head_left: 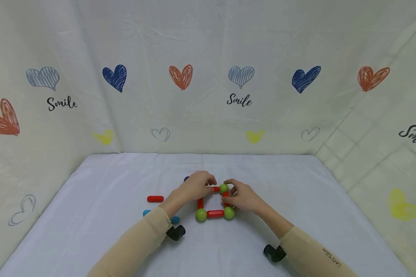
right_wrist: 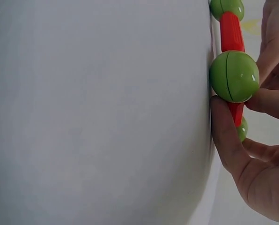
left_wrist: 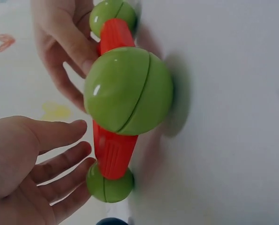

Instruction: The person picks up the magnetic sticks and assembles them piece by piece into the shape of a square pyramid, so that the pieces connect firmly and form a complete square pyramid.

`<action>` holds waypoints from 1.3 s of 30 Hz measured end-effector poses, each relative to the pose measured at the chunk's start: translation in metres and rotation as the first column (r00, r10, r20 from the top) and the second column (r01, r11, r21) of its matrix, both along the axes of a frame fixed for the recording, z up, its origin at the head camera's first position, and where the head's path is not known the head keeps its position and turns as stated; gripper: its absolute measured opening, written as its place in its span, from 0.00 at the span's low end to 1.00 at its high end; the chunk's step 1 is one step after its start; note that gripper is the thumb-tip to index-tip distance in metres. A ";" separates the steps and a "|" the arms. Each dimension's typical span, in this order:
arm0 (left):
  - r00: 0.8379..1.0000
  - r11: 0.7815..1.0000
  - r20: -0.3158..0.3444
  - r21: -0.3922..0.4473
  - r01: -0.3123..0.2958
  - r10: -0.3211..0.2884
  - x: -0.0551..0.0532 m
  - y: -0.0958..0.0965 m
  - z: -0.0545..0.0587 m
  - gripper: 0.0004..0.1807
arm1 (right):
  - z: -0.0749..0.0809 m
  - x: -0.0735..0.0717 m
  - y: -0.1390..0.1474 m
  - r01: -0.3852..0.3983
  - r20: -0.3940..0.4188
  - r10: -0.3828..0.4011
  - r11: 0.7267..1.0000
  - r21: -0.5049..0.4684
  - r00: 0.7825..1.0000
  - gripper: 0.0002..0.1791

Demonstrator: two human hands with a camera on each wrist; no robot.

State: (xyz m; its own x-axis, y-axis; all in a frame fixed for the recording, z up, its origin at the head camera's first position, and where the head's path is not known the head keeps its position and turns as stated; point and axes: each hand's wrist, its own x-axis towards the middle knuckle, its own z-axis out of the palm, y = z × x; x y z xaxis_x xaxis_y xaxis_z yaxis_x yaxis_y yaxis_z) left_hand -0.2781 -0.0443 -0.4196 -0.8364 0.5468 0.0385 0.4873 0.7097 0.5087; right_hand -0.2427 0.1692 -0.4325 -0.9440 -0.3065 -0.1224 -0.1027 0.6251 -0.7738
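Note:
Red sticks and green balls form a square frame on the table. In the head view the near left ball (head_left: 201, 215), near stick (head_left: 215, 214), near right ball (head_left: 229, 212) and far right ball (head_left: 223, 188) show; my left hand hides the far left corner. That hand (head_left: 196, 184) hovers over this corner, fingers loosely extended by the far left ball (left_wrist: 110, 188) with nothing gripped. My right hand (head_left: 246, 197) holds the frame's right red stick (right_wrist: 236, 113) between thumb and fingers, index finger reaching to the far right ball.
A loose red stick (head_left: 155, 199) lies left of the frame. Blue pieces (head_left: 175, 220) lie partly under the left forearm. A dark blue ball (head_left: 186, 178) peeks out behind the left hand. A patterned cloth (head_left: 208, 115) hangs behind the white table (head_left: 118, 177).

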 end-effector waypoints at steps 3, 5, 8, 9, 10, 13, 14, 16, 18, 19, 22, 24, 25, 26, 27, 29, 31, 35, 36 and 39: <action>1.000 0.999 0.017 0.032 -0.026 0.025 0.001 -0.006 0.004 0.12 | -0.001 0.000 0.000 0.009 0.001 -0.009 1.000 0.006 1.000 0.31; 0.999 0.998 0.014 0.052 -0.037 0.037 0.000 -0.011 0.006 0.11 | -0.001 0.000 0.000 0.018 0.003 -0.018 1.000 0.008 1.000 0.31; 0.998 0.995 0.006 0.077 -0.059 0.058 -0.001 -0.020 0.009 0.11 | 0.000 0.000 -0.001 0.032 0.010 -0.032 0.999 0.016 0.999 0.31; 0.998 0.994 0.003 0.085 -0.067 0.067 -0.001 -0.024 0.010 0.12 | 0.000 0.000 -0.001 0.033 0.009 -0.033 0.999 0.019 0.999 0.31; 0.997 0.993 -0.003 0.089 -0.076 0.077 -0.001 -0.028 0.011 0.11 | 0.000 0.000 -0.001 0.037 0.011 -0.037 0.999 0.022 0.999 0.32; 0.994 0.988 -0.015 0.113 -0.102 0.105 0.000 -0.041 0.012 0.11 | 0.000 0.000 -0.001 0.038 0.014 -0.038 0.999 0.032 0.999 0.31; 0.993 0.987 -0.021 0.120 -0.111 0.115 0.001 -0.046 0.012 0.10 | 0.000 0.001 -0.001 0.035 0.012 -0.035 0.999 0.034 0.999 0.32; 0.991 0.983 -0.030 0.136 -0.124 0.129 0.002 -0.055 0.013 0.09 | 0.000 0.001 -0.001 0.032 0.013 -0.032 0.999 0.033 0.999 0.31; 0.988 0.978 -0.028 0.152 -0.144 0.150 0.005 -0.065 0.014 0.08 | 0.001 0.001 -0.001 0.027 0.010 -0.027 0.999 0.032 1.000 0.31; 0.987 0.976 -0.025 0.156 -0.153 0.159 0.006 -0.069 0.014 0.08 | 0.001 0.001 -0.001 0.026 0.008 -0.026 0.999 0.034 1.000 0.31; 0.983 0.971 -0.007 0.160 -0.179 0.182 0.009 -0.081 0.015 0.08 | 0.002 0.002 -0.001 0.030 0.003 -0.030 0.999 0.042 1.000 0.31; 0.981 0.969 0.011 0.154 -0.195 0.196 0.011 -0.089 0.015 0.09 | 0.002 0.002 -0.002 0.033 0.007 -0.034 0.998 0.047 0.999 0.31; 0.979 0.968 0.022 0.150 -0.203 0.202 0.012 -0.093 0.014 0.10 | 0.002 0.002 -0.002 0.037 0.011 -0.037 0.998 0.048 0.999 0.31; 0.977 0.966 0.032 0.146 -0.212 0.209 0.012 -0.097 0.014 0.10 | 0.002 0.002 -0.002 0.036 0.012 -0.037 0.998 0.048 0.999 0.31; 0.976 0.965 0.040 0.144 -0.218 0.214 0.014 -0.101 0.014 0.11 | 0.002 0.002 -0.002 0.038 0.018 -0.039 0.998 0.048 0.999 0.31; 0.974 0.965 0.056 0.136 -0.226 0.220 0.016 -0.110 0.012 0.11 | 0.002 0.002 -0.002 0.042 0.027 -0.043 0.998 0.043 0.999 0.31; 0.971 0.965 0.080 0.123 -0.232 0.223 0.018 -0.119 0.011 0.12 | 0.000 0.002 -0.003 0.049 0.035 -0.051 0.998 0.036 0.998 0.31; 0.965 0.970 0.152 0.087 -0.229 0.214 0.022 -0.135 0.007 0.14 | -0.002 0.000 -0.003 0.060 0.046 -0.061 0.998 0.025 0.997 0.31; 0.962 0.970 0.170 0.078 -0.228 0.213 0.023 -0.138 0.007 0.15 | -0.002 0.000 -0.003 0.061 0.046 -0.062 0.998 0.023 0.997 0.31; 0.956 0.972 0.205 0.059 -0.226 0.210 0.025 -0.146 0.006 0.16 | -0.003 -0.001 -0.003 0.059 0.048 -0.060 0.998 0.019 0.997 0.32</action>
State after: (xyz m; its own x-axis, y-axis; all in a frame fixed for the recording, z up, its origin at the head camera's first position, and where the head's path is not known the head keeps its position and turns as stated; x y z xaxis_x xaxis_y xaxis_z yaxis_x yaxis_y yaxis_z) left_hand -0.2530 -0.1904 -0.4133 -0.9305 0.3518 -0.1019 0.2100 0.7404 0.6385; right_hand -0.2438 0.1662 -0.4357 -0.9533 -0.2471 -0.1735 -0.0270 0.6422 -0.7660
